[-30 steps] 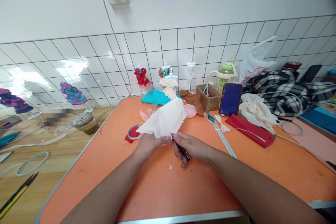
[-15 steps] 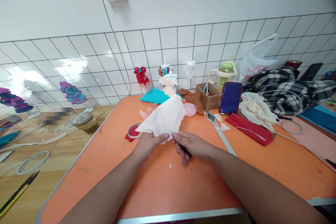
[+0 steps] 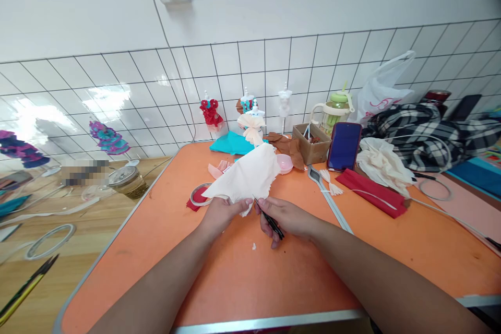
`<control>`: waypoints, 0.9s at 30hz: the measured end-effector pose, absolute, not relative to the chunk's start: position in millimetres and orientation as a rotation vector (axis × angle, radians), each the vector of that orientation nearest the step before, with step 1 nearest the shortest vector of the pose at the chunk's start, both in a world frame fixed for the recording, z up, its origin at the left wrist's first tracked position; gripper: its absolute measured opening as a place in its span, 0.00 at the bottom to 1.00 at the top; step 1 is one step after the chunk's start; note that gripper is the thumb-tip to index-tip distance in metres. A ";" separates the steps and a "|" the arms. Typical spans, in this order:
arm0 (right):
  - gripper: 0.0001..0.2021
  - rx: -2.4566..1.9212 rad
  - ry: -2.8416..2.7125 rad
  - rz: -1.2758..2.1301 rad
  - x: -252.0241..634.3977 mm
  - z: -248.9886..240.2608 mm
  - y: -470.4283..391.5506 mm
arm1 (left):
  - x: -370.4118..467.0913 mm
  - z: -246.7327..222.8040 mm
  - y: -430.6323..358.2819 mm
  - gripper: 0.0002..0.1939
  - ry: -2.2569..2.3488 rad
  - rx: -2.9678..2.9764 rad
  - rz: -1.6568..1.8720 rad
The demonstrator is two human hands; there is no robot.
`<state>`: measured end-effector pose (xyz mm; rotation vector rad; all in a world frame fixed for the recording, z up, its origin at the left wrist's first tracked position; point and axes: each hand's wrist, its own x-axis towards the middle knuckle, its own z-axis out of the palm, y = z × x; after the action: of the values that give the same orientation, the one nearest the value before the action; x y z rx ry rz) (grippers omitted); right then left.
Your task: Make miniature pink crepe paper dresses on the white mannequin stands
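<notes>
A piece of white crepe-like paper (image 3: 248,175) with a ragged right edge is spread above the orange table (image 3: 235,276). My left hand (image 3: 223,213) pinches its lower edge between thumb and fingers. My right hand (image 3: 279,218) is closed round a small black-handled tool (image 3: 273,224), whose thin metal tip touches the paper's lower edge beside my left thumb. Below the hands lies a tiny white scrap (image 3: 254,246). Behind the paper stands a small dress form (image 3: 254,120) with a cream bow.
A roll of tape (image 3: 200,194) rests left of the paper, and a pink bowl (image 3: 285,163) sits behind it. Farther right are a cardboard box (image 3: 312,145), a phone (image 3: 344,146) and folded red paper (image 3: 371,192). A glass jar (image 3: 127,180) stands on the wooden table.
The white paper has dipped and turned slightly. In my right hand the black tool has tilted a little, its handle end shifting left and down.
</notes>
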<state>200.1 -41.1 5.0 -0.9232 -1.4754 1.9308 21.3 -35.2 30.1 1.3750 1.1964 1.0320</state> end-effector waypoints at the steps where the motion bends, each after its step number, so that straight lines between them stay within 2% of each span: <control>1: 0.21 -0.928 -1.469 1.922 199.8 5.0 -40.6 | 21.1 28.9 -34.7 0.13 1.162 1.395 1.018; 5: 0.21 -0.939 -1.483 1.895 200.2 4.5 -38.7 | 19.9 22.6 -31.6 0.07 1.022 1.440 0.993; 13: 0.22 -0.913 -1.473 1.913 201.4 4.6 -40.0 | 21.1 24.0 -32.9 0.11 1.059 1.432 0.969; 17: 0.22 -0.924 -1.485 1.902 200.1 5.4 -40.5 | 21.0 21.1 -31.7 0.07 0.971 1.429 0.980; 27: 0.22 -0.971 -1.474 1.864 200.0 8.0 -40.2 | 19.6 18.1 -31.4 0.11 0.911 1.374 1.100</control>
<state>200.0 -40.2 8.0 -0.9707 -1.4744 1.8638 19.6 -31.4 18.1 1.3735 0.9108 1.0997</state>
